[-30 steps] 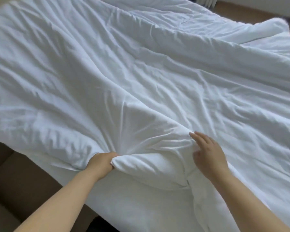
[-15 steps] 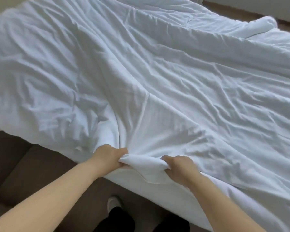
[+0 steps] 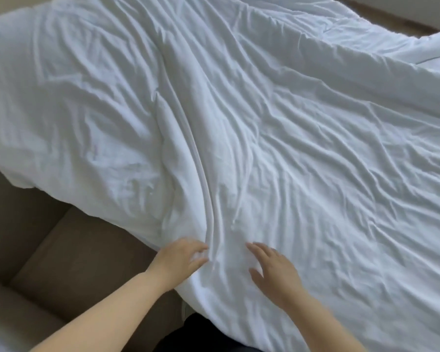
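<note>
- Closest to me: my left hand (image 3: 181, 257) and right hand (image 3: 272, 269) both lie on the near edge of the white duvet (image 3: 315, 186), fingers loose and spread, gripping nothing.
- Just left of my left hand, that edge hangs over a brown couch (image 3: 61, 250).
- A long ridge (image 3: 201, 179) starts between my hands and runs away from me.
- Further out, the duvet's spread wide but wrinkly everywhere, and the far right corner (image 3: 437, 44) looks bunched. I'd say laid out, yes; smoothed, not yet.
</note>
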The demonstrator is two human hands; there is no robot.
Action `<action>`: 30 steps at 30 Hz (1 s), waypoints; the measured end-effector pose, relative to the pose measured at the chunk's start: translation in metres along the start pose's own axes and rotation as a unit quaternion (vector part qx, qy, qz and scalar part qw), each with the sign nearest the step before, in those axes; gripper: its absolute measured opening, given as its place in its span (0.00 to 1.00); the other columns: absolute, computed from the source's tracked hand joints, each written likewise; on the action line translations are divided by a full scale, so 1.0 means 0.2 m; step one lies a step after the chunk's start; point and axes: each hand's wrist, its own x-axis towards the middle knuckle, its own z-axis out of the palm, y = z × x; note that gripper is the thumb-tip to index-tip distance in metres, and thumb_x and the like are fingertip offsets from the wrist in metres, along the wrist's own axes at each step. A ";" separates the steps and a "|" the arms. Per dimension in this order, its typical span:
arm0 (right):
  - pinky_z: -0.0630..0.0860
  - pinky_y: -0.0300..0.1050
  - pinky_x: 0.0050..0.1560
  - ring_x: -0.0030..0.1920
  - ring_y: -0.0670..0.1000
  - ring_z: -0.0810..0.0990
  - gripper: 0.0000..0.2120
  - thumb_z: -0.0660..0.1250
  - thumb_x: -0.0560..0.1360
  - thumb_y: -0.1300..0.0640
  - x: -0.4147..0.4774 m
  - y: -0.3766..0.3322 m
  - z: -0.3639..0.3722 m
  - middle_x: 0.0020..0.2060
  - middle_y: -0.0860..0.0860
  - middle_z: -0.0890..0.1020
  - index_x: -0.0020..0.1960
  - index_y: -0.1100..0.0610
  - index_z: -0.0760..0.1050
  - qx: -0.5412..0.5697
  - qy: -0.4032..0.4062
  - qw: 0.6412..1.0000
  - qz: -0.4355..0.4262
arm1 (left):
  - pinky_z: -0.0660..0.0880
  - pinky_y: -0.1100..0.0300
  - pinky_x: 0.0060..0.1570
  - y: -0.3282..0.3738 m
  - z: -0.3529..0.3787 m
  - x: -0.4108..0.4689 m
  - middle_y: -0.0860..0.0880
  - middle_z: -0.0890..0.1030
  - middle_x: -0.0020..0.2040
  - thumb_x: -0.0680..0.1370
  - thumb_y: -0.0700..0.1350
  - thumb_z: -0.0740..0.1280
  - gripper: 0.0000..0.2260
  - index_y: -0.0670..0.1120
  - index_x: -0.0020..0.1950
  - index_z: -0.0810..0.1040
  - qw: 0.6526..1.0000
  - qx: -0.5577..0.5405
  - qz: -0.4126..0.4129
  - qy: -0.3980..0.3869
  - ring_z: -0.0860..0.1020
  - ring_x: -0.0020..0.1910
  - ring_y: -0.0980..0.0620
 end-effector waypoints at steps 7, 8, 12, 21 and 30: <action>0.46 0.41 0.73 0.76 0.47 0.47 0.33 0.55 0.80 0.49 0.34 -0.23 -0.22 0.76 0.47 0.41 0.75 0.47 0.36 -0.010 0.015 0.998 -0.065 | 0.58 0.54 0.69 -0.29 -0.32 0.14 0.47 0.64 0.73 0.81 0.45 0.56 0.20 0.46 0.73 0.62 0.908 -0.220 -0.236 0.268 0.61 0.72 0.48; 0.45 0.41 0.73 0.76 0.47 0.45 0.33 0.55 0.80 0.49 0.38 -0.26 -0.27 0.76 0.47 0.40 0.75 0.47 0.35 -0.024 0.014 0.997 -0.076 | 0.60 0.53 0.69 -0.35 -0.36 0.15 0.47 0.64 0.73 0.81 0.45 0.55 0.20 0.46 0.73 0.62 0.886 -0.246 -0.275 0.279 0.62 0.72 0.47; 0.40 0.45 0.74 0.76 0.49 0.40 0.33 0.54 0.80 0.48 0.59 -0.43 -0.42 0.75 0.46 0.39 0.75 0.47 0.34 -0.079 0.000 0.989 -0.123 | 0.60 0.51 0.68 -0.55 -0.45 0.17 0.46 0.61 0.74 0.81 0.47 0.56 0.22 0.46 0.74 0.58 0.850 -0.280 -0.349 0.280 0.61 0.73 0.46; 0.47 0.64 0.70 0.76 0.53 0.40 0.29 0.54 0.78 0.43 1.07 -0.61 -0.36 0.75 0.45 0.38 0.75 0.42 0.45 -0.160 -0.151 0.975 0.004 | 0.59 0.48 0.70 -1.14 -0.76 0.25 0.42 0.58 0.74 0.71 0.50 0.72 0.38 0.43 0.74 0.56 0.787 -0.234 -0.442 0.362 0.58 0.73 0.42; 0.45 0.65 0.70 0.75 0.55 0.39 0.30 0.51 0.80 0.48 1.18 -0.79 -0.27 0.75 0.45 0.37 0.75 0.42 0.38 -0.112 -0.122 0.976 0.139 | 0.54 0.48 0.69 -1.54 -1.01 0.44 0.42 0.66 0.71 0.68 0.54 0.73 0.39 0.42 0.72 0.61 0.861 -0.165 -0.403 0.263 0.62 0.70 0.43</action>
